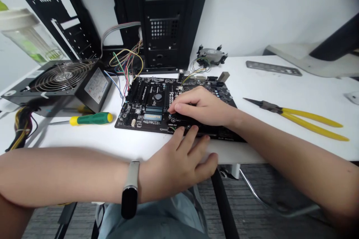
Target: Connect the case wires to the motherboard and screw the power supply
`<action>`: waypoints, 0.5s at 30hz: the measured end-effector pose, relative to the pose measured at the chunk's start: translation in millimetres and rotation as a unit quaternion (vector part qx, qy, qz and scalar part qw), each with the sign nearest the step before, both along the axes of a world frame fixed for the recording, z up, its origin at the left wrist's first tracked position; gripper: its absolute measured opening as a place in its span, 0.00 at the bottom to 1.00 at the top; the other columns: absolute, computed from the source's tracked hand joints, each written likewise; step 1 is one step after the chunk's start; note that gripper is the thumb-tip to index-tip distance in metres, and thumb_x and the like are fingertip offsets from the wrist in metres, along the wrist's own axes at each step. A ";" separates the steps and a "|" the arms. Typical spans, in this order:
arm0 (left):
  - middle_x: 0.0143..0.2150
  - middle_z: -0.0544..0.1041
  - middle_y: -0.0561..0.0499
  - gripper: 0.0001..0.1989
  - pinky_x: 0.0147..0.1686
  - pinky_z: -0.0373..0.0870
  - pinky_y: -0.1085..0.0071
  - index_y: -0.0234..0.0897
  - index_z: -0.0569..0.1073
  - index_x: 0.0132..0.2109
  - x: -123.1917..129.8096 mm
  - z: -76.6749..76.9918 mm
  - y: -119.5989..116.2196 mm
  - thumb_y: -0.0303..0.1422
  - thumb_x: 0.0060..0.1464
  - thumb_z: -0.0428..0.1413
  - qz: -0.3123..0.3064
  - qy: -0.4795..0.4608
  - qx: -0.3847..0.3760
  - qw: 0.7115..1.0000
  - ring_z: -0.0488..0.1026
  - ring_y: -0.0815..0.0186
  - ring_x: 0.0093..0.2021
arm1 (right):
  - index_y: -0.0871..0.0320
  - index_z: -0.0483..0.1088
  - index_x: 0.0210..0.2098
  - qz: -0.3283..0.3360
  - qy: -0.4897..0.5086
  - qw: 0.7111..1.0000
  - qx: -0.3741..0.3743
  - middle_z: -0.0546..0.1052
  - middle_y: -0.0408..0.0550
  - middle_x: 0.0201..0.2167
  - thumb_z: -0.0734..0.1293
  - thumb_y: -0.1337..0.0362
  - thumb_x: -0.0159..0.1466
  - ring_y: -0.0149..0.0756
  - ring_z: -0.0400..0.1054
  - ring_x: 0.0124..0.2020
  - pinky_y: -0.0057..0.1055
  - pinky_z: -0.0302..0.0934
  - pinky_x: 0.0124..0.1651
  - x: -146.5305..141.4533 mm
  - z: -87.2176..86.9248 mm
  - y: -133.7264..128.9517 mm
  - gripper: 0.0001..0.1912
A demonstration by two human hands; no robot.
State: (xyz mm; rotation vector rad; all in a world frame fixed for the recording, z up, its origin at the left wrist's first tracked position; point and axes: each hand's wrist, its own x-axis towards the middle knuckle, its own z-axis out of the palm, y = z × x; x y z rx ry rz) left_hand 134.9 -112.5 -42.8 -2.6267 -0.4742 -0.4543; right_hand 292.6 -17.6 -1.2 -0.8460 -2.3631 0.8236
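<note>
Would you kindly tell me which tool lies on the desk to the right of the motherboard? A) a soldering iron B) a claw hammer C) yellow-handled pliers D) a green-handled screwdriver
C: the yellow-handled pliers lie on the white desk, to the right of the motherboard and the right hand.

Bare left forearm (70,175) and right forearm (291,160), black fitness band (129,202) on a pale strap (134,171) at the left wrist, light blue jeans (151,224).

One view, worn on the person's head; faces forward and tilts down over the left hand (176,166) and right hand (202,106); sits close above the white desk (294,89); centres the motherboard (146,101), with the wall (246,11) along the top.
</note>
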 end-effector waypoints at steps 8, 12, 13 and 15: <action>0.55 0.73 0.39 0.15 0.48 0.66 0.50 0.34 0.68 0.54 1.2 -2.2 0.2 0.33 0.61 0.49 0.000 -0.022 0.012 1.000 0.73 0.45 0.52 | 0.62 0.74 0.31 0.064 0.008 0.998 0.013 0.76 0.46 0.30 0.58 0.58 0.66 0.27 0.67 0.30 0.25 0.59 0.36 -3.7 2.6 -3.5 0.18; 0.55 0.73 0.38 0.16 0.49 0.65 0.50 0.34 0.67 0.55 0.2 -0.2 -0.3 0.33 0.62 0.48 0.005 0.005 0.007 1.000 0.72 0.45 0.53 | 0.61 0.74 0.33 0.063 -0.004 0.998 0.019 0.76 0.46 0.32 0.58 0.57 0.66 0.29 0.68 0.33 0.27 0.60 0.38 -5.3 3.7 -4.4 0.17; 0.56 0.72 0.38 0.17 0.49 0.65 0.50 0.34 0.66 0.56 -0.3 0.4 -0.5 0.33 0.62 0.48 0.006 0.018 0.004 1.000 0.71 0.45 0.53 | 0.61 0.74 0.34 0.055 0.001 0.998 0.024 0.76 0.47 0.33 0.58 0.56 0.65 0.30 0.69 0.34 0.27 0.60 0.39 -3.5 5.9 -5.0 0.17; 0.57 0.71 0.38 0.18 0.49 0.65 0.50 0.34 0.66 0.57 -1.1 0.8 -0.9 0.34 0.62 0.48 0.008 0.035 0.002 0.999 0.71 0.45 0.54 | 0.60 0.74 0.38 0.012 0.014 0.999 0.034 0.77 0.48 0.36 0.57 0.54 0.66 0.32 0.69 0.37 0.29 0.61 0.41 4.7 14.3 -6.6 0.19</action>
